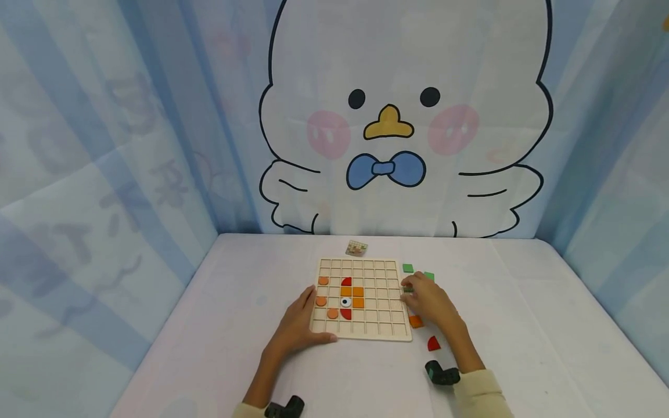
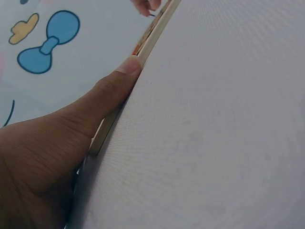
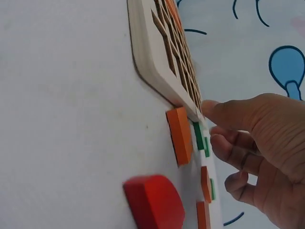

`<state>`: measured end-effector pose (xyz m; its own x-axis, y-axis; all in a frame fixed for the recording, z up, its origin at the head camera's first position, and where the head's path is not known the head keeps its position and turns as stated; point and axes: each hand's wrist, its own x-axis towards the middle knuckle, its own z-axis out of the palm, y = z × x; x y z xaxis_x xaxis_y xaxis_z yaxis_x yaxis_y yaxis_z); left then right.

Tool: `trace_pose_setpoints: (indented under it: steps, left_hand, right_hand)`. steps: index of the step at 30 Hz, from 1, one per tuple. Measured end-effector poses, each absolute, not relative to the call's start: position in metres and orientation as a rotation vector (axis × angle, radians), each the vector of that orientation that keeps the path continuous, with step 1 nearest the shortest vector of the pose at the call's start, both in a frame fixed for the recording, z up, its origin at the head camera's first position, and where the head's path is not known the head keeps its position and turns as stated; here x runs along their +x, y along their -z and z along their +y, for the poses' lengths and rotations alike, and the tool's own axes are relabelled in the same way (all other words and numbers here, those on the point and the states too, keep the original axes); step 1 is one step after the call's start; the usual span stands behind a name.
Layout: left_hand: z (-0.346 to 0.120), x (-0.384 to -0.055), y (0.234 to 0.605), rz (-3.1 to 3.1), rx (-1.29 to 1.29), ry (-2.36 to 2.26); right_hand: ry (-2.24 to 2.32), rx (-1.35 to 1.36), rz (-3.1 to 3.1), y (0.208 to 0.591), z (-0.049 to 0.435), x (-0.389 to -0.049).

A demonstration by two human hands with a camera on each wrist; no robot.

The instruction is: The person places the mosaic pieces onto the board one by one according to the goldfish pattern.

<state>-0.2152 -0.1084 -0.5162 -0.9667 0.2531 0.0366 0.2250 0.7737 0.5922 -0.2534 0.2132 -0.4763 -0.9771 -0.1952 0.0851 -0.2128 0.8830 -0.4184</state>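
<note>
"What's gripped?"
"The left hand [image 1: 297, 326] grips the pale wooden grid board [image 1: 384, 315], on the white table [image 1: 251, 273], by its near left corner, probably steadying it."
"And the right hand [image 1: 430, 299]?"
"Thumb and fingers apart, pinching nothing visible, angled inward near flat green square pieces [image 1: 408, 268], presumably kept handy."

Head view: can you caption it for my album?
Left hand touches the wooden grid board; right hand is beside green squares.

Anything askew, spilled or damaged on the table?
No spill or damage shows. Mildly odd: an orange tile lies loose and skewed by the board's right edge, unlike the orange squares set in its grid.
</note>
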Motion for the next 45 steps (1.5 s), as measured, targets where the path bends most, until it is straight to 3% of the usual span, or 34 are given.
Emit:
trace_pose_setpoints:
  steps: [13,45]
  left_hand:
    - [-0.109,-0.216,0.518,2.917,0.41,-0.962]
    - [-0.109,-0.215,0.516,2.914,0.405,-0.966]
  right_hand:
    - [-0.631,-0.007,-3.023,0.483,0.242,-0.252]
    - [-0.635,0.178,-2.993,0.48,0.24,-0.248]
